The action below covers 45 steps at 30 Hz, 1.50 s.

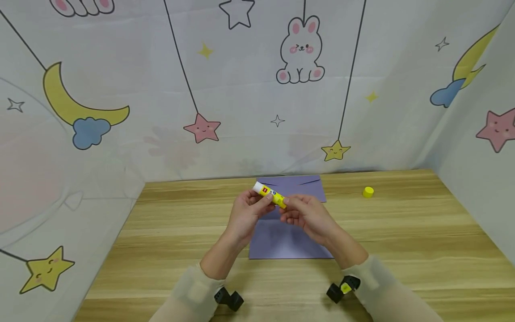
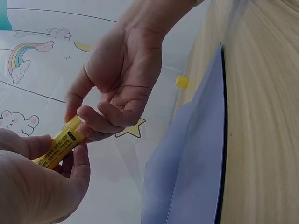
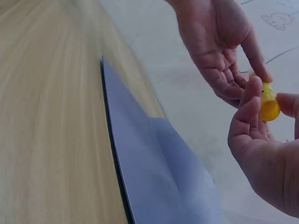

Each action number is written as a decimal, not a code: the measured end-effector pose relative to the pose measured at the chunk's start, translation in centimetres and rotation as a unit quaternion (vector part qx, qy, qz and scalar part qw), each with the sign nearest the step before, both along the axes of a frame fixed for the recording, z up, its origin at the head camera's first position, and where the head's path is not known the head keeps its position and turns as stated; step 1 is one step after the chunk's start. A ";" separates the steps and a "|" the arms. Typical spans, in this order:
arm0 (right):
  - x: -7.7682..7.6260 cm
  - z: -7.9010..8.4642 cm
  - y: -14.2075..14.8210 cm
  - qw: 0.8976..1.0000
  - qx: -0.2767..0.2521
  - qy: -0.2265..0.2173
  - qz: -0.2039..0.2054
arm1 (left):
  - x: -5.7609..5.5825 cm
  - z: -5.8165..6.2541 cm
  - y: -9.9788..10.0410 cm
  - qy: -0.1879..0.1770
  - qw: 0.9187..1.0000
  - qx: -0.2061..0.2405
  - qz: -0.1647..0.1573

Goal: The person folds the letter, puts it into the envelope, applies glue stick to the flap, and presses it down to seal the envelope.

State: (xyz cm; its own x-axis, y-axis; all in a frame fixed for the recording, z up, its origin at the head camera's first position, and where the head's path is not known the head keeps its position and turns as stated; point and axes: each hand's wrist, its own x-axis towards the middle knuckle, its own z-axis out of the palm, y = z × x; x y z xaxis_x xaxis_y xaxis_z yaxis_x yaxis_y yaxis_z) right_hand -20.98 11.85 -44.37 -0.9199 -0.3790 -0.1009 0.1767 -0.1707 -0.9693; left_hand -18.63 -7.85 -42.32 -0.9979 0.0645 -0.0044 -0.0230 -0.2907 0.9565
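Observation:
A yellow glue stick with a white top end is held in the air between both hands, its cap off. The left hand grips its barrel between thumb and fingers. At the lower end, the thumb and fingers of the right hand pinch the yellow base. Below the hands a purple envelope lies on the table with its flap opened out toward the back; the hands hide part of it. The left wrist view shows the flap side rising off the tabletop.
The yellow cap stands on the wooden table at the back right. A white cloth backdrop printed with rabbits, stars and moons hangs behind the table and along its sides. Small black devices are strapped at both wrists.

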 end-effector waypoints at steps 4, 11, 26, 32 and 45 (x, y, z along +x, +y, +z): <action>0.2 0.1 0.0 0.999 0.027 0.038 0.002 | 0.0 0.0 0.0 0.002 1.000 0.001 0.004; 0.9 0.3 -0.5 0.937 0.188 0.285 -0.077 | -0.1 0.1 -0.1 -0.004 1.000 0.010 0.013; -0.1 0.1 0.1 0.999 0.031 0.033 -0.013 | 0.0 0.0 0.0 0.006 1.000 -0.001 0.000; 0.2 0.3 0.1 1.000 0.007 0.017 -0.003 | -0.1 -0.1 0.0 0.007 1.000 -0.001 0.004; 0.5 0.4 -0.2 0.989 0.061 0.133 -0.023 | -0.2 -0.1 -0.1 0.002 1.000 0.006 0.006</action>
